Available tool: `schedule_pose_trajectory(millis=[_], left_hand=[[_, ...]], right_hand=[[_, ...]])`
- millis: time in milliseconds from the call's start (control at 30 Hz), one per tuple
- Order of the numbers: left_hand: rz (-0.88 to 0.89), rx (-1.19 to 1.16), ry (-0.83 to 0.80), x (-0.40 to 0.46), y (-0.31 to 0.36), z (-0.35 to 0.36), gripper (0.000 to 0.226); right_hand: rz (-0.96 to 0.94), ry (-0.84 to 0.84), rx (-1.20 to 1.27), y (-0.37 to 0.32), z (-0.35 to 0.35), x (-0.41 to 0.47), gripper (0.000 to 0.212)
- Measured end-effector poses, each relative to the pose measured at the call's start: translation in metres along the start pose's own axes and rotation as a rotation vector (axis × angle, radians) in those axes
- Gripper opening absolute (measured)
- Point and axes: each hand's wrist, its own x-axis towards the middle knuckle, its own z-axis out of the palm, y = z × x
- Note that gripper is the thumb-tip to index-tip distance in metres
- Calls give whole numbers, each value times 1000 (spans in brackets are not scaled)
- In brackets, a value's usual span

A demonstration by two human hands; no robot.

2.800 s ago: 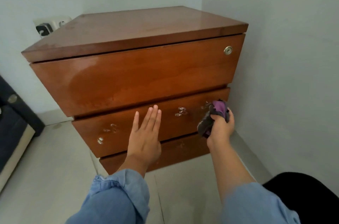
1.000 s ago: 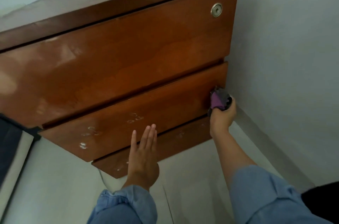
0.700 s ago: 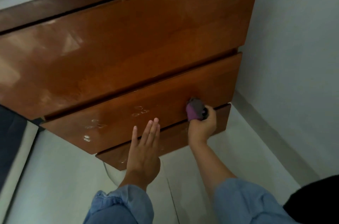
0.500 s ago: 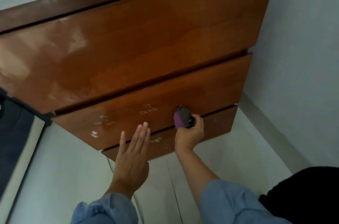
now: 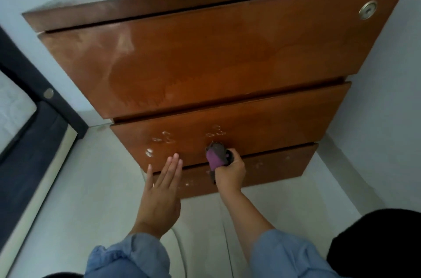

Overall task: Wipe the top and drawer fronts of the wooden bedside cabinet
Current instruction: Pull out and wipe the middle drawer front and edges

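Far left: dark bed frame [image 5: 27, 86] with a pale mattress [image 5: 13, 109] edge, a round metal fitting [image 5: 48, 93] on the frame. Pale floor [image 5: 79, 198] runs from there under the cabinet.

Left hand [image 5: 160, 195], blue sleeve [image 5: 129, 257] at the wrist: fingers straight and together, released, gripping nothing. Fingertips [image 5: 175, 159] overlap the lower edge of the middle drawer front [image 5: 262, 123]; cannot tell whether they touch the wood.

Wooden bedside cabinet [image 5: 216, 54] fills the centre, seen from low in front, standing in a corner between pale walls [image 5: 387, 95]. Three drawer fronts stacked. Top drawer front [image 5: 205, 54] shows a dull smeared patch on its left half. Middle drawer front carries small whitish ring marks [image 5: 164, 139] left of centre and another cluster just above the cloth. Bottom drawer front [image 5: 273, 168] has similar faint marks.

Right hand [image 5: 230, 173]: clenched around a bunched purple-and-grey cloth [image 5: 216, 156], held against the lower edge of the middle drawer front, near its middle. Forearm bare, blue sleeve pushed up.

Far right: round silver lock [image 5: 367, 10] at the top drawer front's upper right corner. Dark fabric [image 5: 376, 243] at the bottom right corner.
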Motion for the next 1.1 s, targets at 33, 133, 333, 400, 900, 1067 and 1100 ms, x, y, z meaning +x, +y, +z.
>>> schedule_pose_trajectory(millis=[33, 133, 333, 400, 900, 1067, 1100], left_hand=[[-29, -26, 8, -4, -2, -1, 88], [-157, -202, 69, -8, -5, -3, 71], [-838, -839, 389, 8, -5, -15, 45], [-978, -1036, 436, 14, -8, -21, 51], [-1075, -1755, 434, 29, -51, -41, 26], [-955, -1891, 273, 25, -66, -49, 50], [-949, -1898, 247, 25, -68, -49, 50]], right_hand=[[8, -30, -2, -4, -7, 0, 23], [18, -25, 7, -15, -28, -7, 37], [-161, 166, 134, -47, -57, -20, 64], [-291, 218, 96, -55, -57, -16, 58], [-427, 476, -20, -46, 39, -34, 36], [-508, 377, -76, -39, 81, -70, 37], [-514, 360, -66, -39, 89, -75, 35]])
